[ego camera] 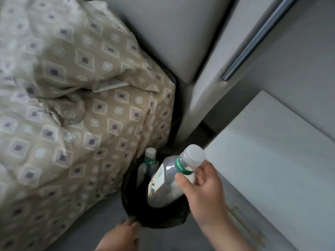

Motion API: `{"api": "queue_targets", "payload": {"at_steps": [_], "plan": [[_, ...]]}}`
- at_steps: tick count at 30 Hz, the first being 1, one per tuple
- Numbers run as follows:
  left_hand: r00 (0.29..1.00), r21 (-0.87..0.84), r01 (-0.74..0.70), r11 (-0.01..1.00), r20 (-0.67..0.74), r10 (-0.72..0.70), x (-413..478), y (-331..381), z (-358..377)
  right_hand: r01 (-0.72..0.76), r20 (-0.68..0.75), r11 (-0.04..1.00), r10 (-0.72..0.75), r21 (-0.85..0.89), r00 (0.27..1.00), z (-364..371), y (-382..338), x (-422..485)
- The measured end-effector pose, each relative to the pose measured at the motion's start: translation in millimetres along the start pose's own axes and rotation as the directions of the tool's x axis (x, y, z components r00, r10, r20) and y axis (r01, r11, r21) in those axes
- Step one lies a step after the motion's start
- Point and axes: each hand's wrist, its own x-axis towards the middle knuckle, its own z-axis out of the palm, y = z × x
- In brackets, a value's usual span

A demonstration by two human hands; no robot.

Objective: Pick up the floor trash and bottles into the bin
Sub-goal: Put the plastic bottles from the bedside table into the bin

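My right hand [203, 185] has its fingers clamped on the bottle [168, 182] neck, base over the bin [130, 201]. I should lower, then release. Left hand [119, 236] touches the bin's rim, its fingers' state unclear.

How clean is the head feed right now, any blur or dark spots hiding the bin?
Head view: motion blur smears the quilt and left hand; the bin interior is deep shadow; the held bottle in the right hand stays fairly sharp; wide-angle bending at the edges.
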Motion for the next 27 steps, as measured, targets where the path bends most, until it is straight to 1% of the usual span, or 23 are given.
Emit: {"api": "queue_targets", "payload": {"at_steps": [1, 3, 5, 9, 11, 15, 19, 20, 21, 22, 23, 24, 25, 27], "plan": [[0.998, -0.013, 0.006, 1.0, -0.069, -0.006, -1.2, -6.6, -0.4, -0.028, 0.002, 0.999, 0.028, -0.021, 1.0, 10.6, 15.2, 4.7], [0.995, 0.026, 0.05, 0.998, -0.086, -0.048, 0.7, -21.9, -2.3, -0.082, -0.011, 0.995, 0.082, -0.059, 0.997, 27.5, 42.8, 14.2], [0.994, 0.079, 0.079, 0.994, -0.076, -0.073, 6.0, -36.3, -1.4, -0.127, -0.028, 0.986, 0.125, -0.106, 0.992, 39.5, 65.2, 23.0], [0.996, 0.019, 0.056, 0.998, -0.065, -0.055, 21.4, -49.0, 1.7, -0.174, -0.065, 0.971, 0.166, -0.164, 0.984, 52.4, 98.6, 35.8], [0.997, -0.04, 0.054, 0.998, -0.059, -0.056, 25.7, -52.6, 3.6, -0.199, -0.049, 0.962, 0.193, -0.186, 0.98, 56.0, 111.9, 40.6], [0.983, -0.225, 0.023, 0.974, -0.172, -0.063, 31.6, -60.7, 15.9, -0.276, -0.011, 0.946, 0.278, -0.172, 0.961, 61.2, 133.1, 50.5], [0.962, -0.444, 0.025, 0.896, -0.234, -0.142, 31.1, -56.1, 15.1, -0.291, 0.041, 0.93, 0.307, -0.222, 0.951, 61.6, 140.1, 57.5], [0.956, -0.503, 0.016, 0.864, -0.244, -0.16, 31.2, -55.4, 15.3, -0.291, 0.05, 0.931, 0.309, -0.221, 0.95, 59.2, 142.1, 57.9], [0.951, -0.568, 0.007, 0.823, -0.251, -0.181, 32.1, -54.4, 14.7, -0.3, 0.028, 0.934, 0.311, -0.197, 0.95, 56.2, 145.1, 57.9], [0.947, -0.647, 0.005, 0.762, -0.242, -0.212, 32.1, -52.5, 14.5, -0.313, -0.029, 0.937, 0.313, -0.152, 0.949, 52.2, 149.4, 55.3], [0.94, -0.73, 0.002, 0.683, -0.232, -0.251, 33.0, -50.3, 14.4, -0.325, -0.116, 0.94, 0.312, -0.107, 0.943, 46.5, 154.5, 52.4], [0.929, -0.808, 0.004, 0.59, -0.215, -0.301, 35.1, -48.0, 14.4, -0.331, -0.21, 0.94, 0.307, -0.088, 0.928, 39.8, 159.5, 49.3], [0.916, -0.877, 0.017, 0.48, -0.179, -0.359, 36.9, -45.7, 13.1, -0.337, -0.28, 0.935, 0.297, -0.107, 0.913, 32.9, 163.3, 46.0], [0.883, -0.966, 0.024, 0.257, -0.1, -0.458, 40.8, -40.2, 2.4, -0.382, -0.34, 0.908, 0.309, -0.173, 0.888, 20.8, 170.4, 41.7]]}}
